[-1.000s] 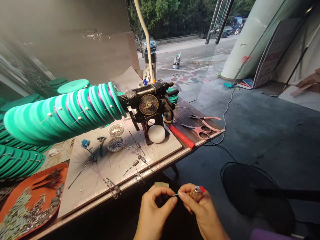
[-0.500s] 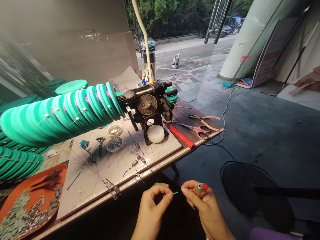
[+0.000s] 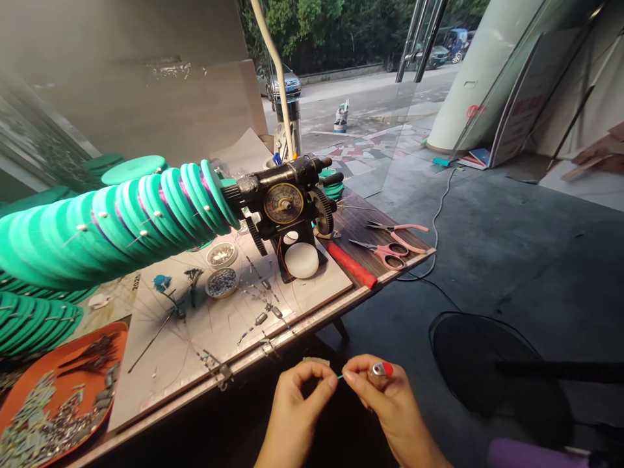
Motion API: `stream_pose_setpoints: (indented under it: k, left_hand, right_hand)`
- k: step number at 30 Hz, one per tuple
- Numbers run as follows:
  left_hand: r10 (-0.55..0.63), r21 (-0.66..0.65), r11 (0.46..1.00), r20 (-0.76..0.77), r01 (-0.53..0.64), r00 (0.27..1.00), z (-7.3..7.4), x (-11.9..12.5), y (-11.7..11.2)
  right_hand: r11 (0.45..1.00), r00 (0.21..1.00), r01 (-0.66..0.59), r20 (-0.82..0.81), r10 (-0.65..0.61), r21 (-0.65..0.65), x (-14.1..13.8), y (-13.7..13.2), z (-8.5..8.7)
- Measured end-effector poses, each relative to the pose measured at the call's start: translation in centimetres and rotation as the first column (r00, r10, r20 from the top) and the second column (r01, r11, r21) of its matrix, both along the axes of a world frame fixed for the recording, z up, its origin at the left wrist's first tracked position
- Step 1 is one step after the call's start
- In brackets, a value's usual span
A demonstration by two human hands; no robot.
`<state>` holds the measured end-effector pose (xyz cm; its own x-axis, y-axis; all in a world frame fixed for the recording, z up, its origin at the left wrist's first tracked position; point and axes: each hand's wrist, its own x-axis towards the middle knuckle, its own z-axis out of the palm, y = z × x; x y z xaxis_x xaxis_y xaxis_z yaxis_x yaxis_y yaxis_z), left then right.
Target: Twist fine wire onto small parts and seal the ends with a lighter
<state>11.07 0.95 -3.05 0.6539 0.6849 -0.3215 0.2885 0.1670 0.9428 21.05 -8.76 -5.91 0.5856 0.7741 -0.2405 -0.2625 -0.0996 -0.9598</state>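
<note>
Below the table's front edge, my left hand (image 3: 305, 396) pinches a thin, short teal strand (image 3: 340, 376) between thumb and forefinger, its tip poking out to the right. Close on the right, my right hand (image 3: 385, 403) is closed round a lighter (image 3: 381, 370) with a metal head and a red button. The thumb and forefinger of that hand meet at the strand's free end; whether they grip it I cannot tell. Something pale and flat (image 3: 316, 361) shows behind my left fingers.
A black geared winding machine (image 3: 285, 201) on the table carries a long row of green discs (image 3: 121, 221). Around it lie an orange tray (image 3: 117, 344) of small parts, round dishes (image 3: 221, 283) of beads, a red roll (image 3: 351, 265), pink-handled scissors (image 3: 390, 255) and pliers (image 3: 407, 237).
My right hand, with the lighter, has moved left until its fingertips reach the strand's end. My left hand stays nearly in place. The view has shifted slightly.
</note>
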Motion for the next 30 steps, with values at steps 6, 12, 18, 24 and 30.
stream_pose_setpoints:
  k: [6,12,18,24,30]
  left_hand:
    - [-0.018,-0.060,0.998,0.009,0.018,1.000,-0.05,0.07,0.06]
    - [-0.001,-0.080,0.997,-0.018,0.000,1.000,-0.04,0.09,0.05]
    - [-0.005,-0.100,0.995,-0.038,0.001,0.999,-0.11,0.12,-0.06]
    - [-0.011,0.005,1.000,-0.011,0.011,1.000,0.03,-0.02,-0.09]
    - [-0.040,0.105,0.994,-0.023,0.042,0.999,0.05,0.39,-0.23]
  right_hand:
    - [1.000,1.000,-0.009,-0.019,0.008,-0.007,0.22,-0.04,-0.08]
    - [1.000,1.000,0.005,-0.019,-0.005,-0.007,0.29,0.01,-0.17]
    - [1.000,0.999,0.002,-0.044,-0.002,-0.009,0.18,-0.02,-0.16]
    - [0.999,0.996,0.041,-0.079,-0.041,-0.003,0.27,-0.12,-0.44]
    - [1.000,0.993,0.014,-0.119,-0.013,0.008,0.07,-0.16,-0.70]
